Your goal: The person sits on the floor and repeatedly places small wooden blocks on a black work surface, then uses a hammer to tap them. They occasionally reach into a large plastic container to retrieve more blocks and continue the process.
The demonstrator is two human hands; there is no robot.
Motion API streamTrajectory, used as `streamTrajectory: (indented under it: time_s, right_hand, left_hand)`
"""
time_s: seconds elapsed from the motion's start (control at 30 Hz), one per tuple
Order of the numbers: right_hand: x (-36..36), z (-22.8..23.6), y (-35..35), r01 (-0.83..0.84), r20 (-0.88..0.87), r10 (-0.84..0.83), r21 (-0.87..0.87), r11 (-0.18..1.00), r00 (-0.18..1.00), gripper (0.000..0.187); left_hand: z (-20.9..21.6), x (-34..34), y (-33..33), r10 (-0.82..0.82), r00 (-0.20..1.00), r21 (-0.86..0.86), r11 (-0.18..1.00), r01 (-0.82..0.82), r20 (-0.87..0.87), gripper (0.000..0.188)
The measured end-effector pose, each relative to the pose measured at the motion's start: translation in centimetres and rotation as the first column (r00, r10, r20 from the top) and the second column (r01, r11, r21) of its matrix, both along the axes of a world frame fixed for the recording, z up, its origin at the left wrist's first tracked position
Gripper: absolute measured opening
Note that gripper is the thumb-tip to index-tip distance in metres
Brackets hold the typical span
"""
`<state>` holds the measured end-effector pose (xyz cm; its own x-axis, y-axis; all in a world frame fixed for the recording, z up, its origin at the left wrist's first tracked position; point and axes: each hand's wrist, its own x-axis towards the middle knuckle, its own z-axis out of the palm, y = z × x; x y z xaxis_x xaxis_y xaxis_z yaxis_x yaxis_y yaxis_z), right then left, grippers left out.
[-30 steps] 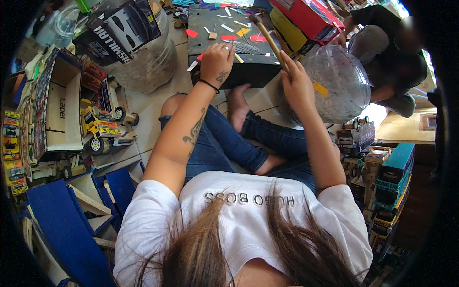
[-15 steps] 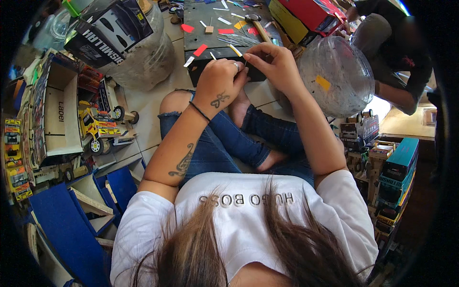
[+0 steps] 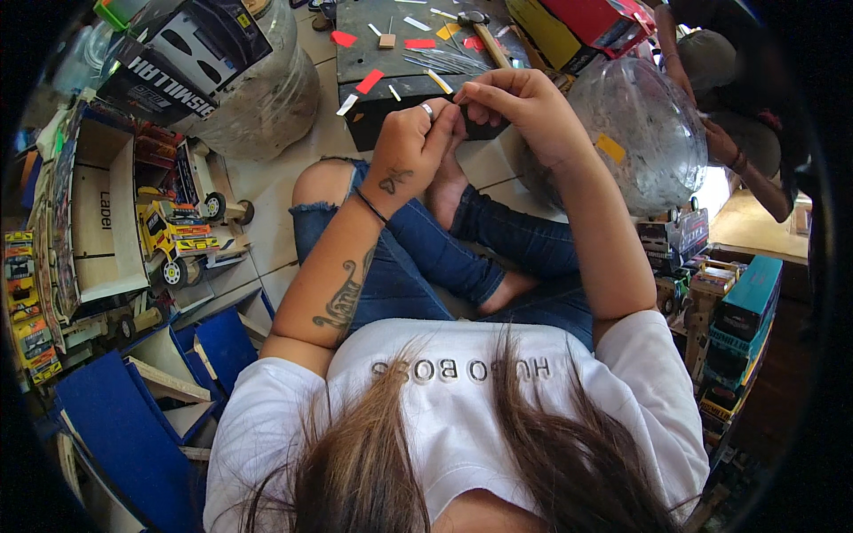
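- A yellow toy truck (image 3: 178, 233) is seen at left, beside an open box-shaped body (image 3: 105, 213).
- Blue panels (image 3: 124, 426) are heaped at lower left.
- A clear container (image 3: 271, 115) is partly covered by a black printed box (image 3: 169, 67).
- A yellow patch (image 3: 609, 147) is seen on a clear jar (image 3: 653, 120), right.
- A teal toy bus (image 3: 751, 298) is placed lower right.
- A co-worker (image 3: 753, 169) is partly seen.

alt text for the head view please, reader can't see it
A seated person's left hand and right hand are close together by the near edge of a dark block bearing a hammer and coloured scraps. Toy vehicles stand on both sides.
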<state>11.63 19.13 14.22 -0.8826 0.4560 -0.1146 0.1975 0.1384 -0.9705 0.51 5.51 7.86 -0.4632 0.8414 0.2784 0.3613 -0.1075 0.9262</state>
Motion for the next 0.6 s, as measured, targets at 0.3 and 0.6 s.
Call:
streamTrajectory:
  time_s: [0.3,0.6]
  right_hand:
    - [-0.9,-1.3,0.8,0.095,0.051,-0.132,0.455,0.885,0.990,0.030]
    - [-0.1,-4.0,4.6,-0.075,0.181,-0.445,0.966,0.246,0.877,0.044]
  left_hand:
    - [-2.4,-1.7,2.7,-0.181,0.977,0.055,0.983,0.176,0.110,0.028]
    - [-3.1,-5.5,4.3,0.251,0.859,0.177,0.966,-0.190,-0.446,0.014]
